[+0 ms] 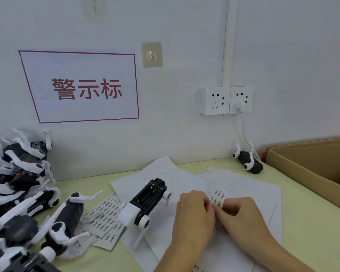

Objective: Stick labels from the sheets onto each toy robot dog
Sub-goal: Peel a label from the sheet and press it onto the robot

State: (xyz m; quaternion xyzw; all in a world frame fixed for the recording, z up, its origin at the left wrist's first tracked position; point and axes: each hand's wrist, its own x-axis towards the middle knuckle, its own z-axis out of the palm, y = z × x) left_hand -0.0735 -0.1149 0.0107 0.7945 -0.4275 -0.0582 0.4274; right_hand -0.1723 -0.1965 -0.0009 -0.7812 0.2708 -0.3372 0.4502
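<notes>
Nearest me, my left hand (194,211) and right hand (241,214) meet over the white paper (243,185) near the bench's front edge, both pinching a small label strip (218,195) between curled fingers. Just left of them a toy robot dog (143,203) lies belly-up on the paper. More label sheets (104,214) lie beside it, then a pile of dogs (18,193) at the left edge. Another dog (247,160) rests at the back edge, beside a cardboard box (312,163).

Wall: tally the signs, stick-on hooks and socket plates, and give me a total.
Signs: 1
Hooks: 2
Socket plates: 2
Total: 5
</notes>
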